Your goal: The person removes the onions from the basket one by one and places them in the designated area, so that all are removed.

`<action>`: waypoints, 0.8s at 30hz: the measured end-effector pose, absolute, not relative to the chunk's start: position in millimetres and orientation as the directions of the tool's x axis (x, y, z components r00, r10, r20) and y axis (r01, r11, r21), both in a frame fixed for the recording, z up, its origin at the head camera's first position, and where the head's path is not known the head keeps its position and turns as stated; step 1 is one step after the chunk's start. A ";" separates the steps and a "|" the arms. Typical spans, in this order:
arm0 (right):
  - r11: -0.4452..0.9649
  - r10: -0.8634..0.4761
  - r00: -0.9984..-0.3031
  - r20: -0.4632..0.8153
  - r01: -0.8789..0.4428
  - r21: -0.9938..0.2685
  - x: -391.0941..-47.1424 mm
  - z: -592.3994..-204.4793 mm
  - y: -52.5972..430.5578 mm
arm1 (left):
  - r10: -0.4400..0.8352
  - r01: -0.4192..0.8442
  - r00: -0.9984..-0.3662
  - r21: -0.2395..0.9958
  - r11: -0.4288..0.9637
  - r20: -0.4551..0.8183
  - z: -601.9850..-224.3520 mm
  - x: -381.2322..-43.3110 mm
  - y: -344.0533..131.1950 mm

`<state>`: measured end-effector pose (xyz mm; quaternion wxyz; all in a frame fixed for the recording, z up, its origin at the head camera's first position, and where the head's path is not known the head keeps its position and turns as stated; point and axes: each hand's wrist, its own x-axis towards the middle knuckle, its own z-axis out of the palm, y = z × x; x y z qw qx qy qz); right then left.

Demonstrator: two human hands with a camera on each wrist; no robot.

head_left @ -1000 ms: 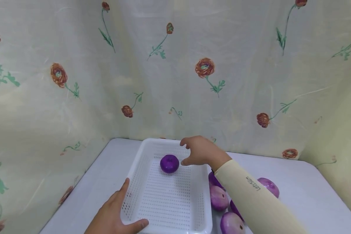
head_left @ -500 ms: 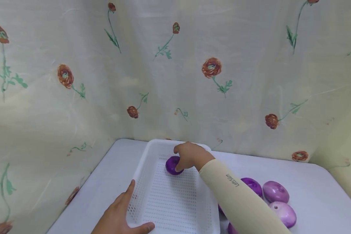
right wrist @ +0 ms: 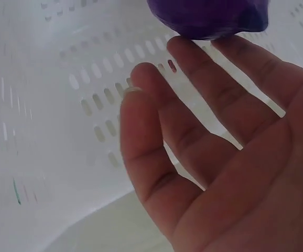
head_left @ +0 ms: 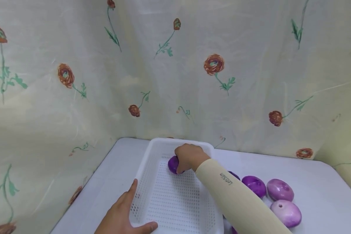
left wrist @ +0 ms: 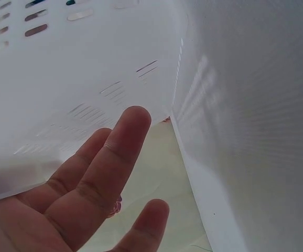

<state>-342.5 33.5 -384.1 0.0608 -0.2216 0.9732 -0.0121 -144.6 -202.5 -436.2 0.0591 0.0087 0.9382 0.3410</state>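
Observation:
A dark purple onion [head_left: 173,164] sits toward the back of a white perforated basket [head_left: 155,156]. My right hand [head_left: 190,157] holds it from its right side, thumb in front and fingers behind. In the right wrist view, fingertips meet the underside of the glossy onion [right wrist: 209,16]; the thumb's contact is unclear there. At the basket's near left corner, my left hand [head_left: 120,211] rests with forefinger along the side and thumb over the front rim. The left wrist view has its fingers [left wrist: 112,163] fairly straight beside the basket's outer wall [left wrist: 88,63].
Right of the basket, several onions lie on the white table [head_left: 324,195]: a deep purple onion [head_left: 254,186], a pinkish onion [head_left: 280,190] and a paler onion [head_left: 286,213] among them. My right sleeve hides some. A flowered curtain [head_left: 163,74] hangs behind the table.
My right hand has moved left and down from beside the onion and now grips it. The left hand stays at the basket corner. The view has shifted slightly.

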 end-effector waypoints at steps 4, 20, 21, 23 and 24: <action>0.899 -0.437 -0.893 -0.105 -0.436 -0.034 -340.9 -384.9 32.7 | 0.057 -0.027 -0.992 0.642 0.766 -0.110 -434.3 -144.6 -201.0; 0.902 -0.432 -0.896 -0.106 -0.432 -0.026 -333.4 -388.6 29.6 | 0.050 -0.045 -0.991 0.649 0.760 -0.127 -436.1 -142.5 -204.0; 0.901 -0.433 -0.895 -0.106 -0.433 -0.031 -333.7 -388.1 30.2 | 0.048 -0.047 -0.991 0.647 0.761 -0.127 -435.9 -142.6 -203.6; 0.899 -0.438 -0.893 -0.106 -0.437 -0.039 -334.1 -386.8 31.6 | 0.045 -0.049 -0.991 0.645 0.763 -0.128 -435.4 -142.9 -202.9; 0.898 -0.440 -0.891 -0.108 -0.438 -0.042 -334.6 -386.3 32.3 | 0.043 -0.051 -0.991 0.644 0.764 -0.128 -435.1 -143.0 -202.6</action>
